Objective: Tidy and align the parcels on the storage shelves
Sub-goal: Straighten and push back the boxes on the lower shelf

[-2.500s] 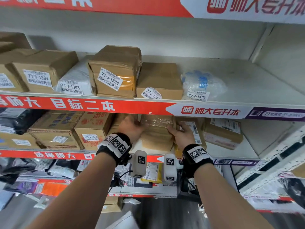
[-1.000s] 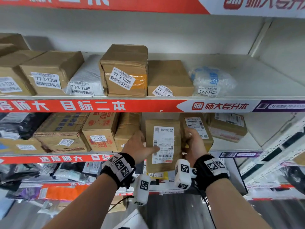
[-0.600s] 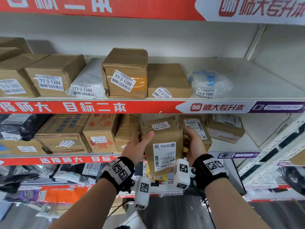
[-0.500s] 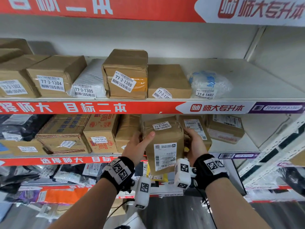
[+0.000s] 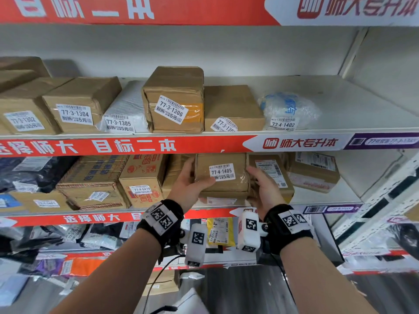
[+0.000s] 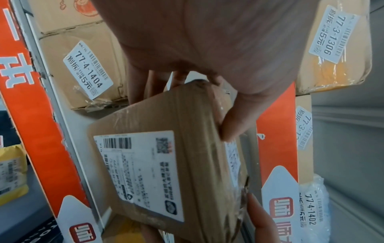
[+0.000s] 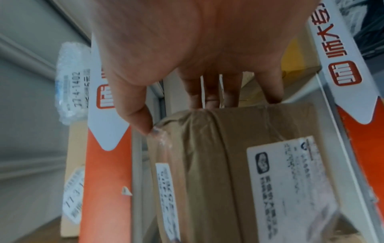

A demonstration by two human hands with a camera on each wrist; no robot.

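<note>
A small brown taped parcel (image 5: 221, 177) labelled 77-4-1405 sits between both hands at the front of the middle shelf (image 5: 328, 196), its small label facing me. My left hand (image 5: 189, 184) grips its left side, thumb across the front. My right hand (image 5: 260, 189) grips its right side. In the left wrist view the parcel (image 6: 166, 164) shows its large shipping label underneath, with the thumb (image 6: 234, 125) on its edge. The right wrist view shows the thumb (image 7: 141, 121) at a corner of the parcel (image 7: 228, 164) and the fingers (image 7: 209, 95) behind it.
Brown boxes crowd the shelf to the left, including box 77-4-1404 (image 6: 89, 69). To the right stands a box with a shipping label (image 5: 272, 175), then another (image 5: 313, 171). On the upper shelf are box 77-3-1306 (image 5: 174, 100) and a bubble-wrapped parcel (image 5: 288, 109), with bare shelf beyond.
Both hands have turned the parcel from its big shipping label to its small 77-4-1405 label facing front, and moved it up and back into the middle shelf.
</note>
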